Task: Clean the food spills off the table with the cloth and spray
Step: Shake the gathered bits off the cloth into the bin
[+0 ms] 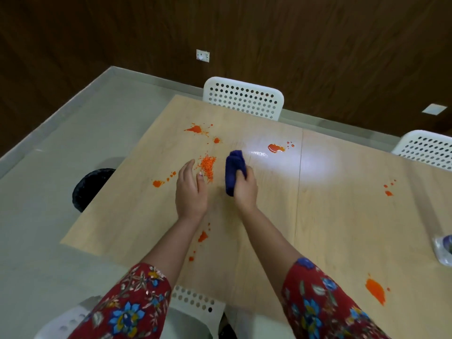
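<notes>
My right hand [245, 185] grips a bunched dark blue cloth [234, 171] just above the light wooden table [330, 216]. Left of it, my left hand [190, 189] is held with straight fingers, its edge on the table beside a pile of orange crumbs [207, 165]. Orange sauce spills dot the table: one far left [194, 129], one in the bright glare [276, 148], one near my left forearm [202, 236], one at the front right [376, 290]. The clear spray bottle [444, 250] lies at the right edge, partly cut off.
White perforated chairs stand at the far side [244, 97], at the far right [426, 149] and below me [195, 302]. A black waste bin [91, 185] sits on the pale floor off the table's left edge. Small orange drops [389, 190] mark the right half.
</notes>
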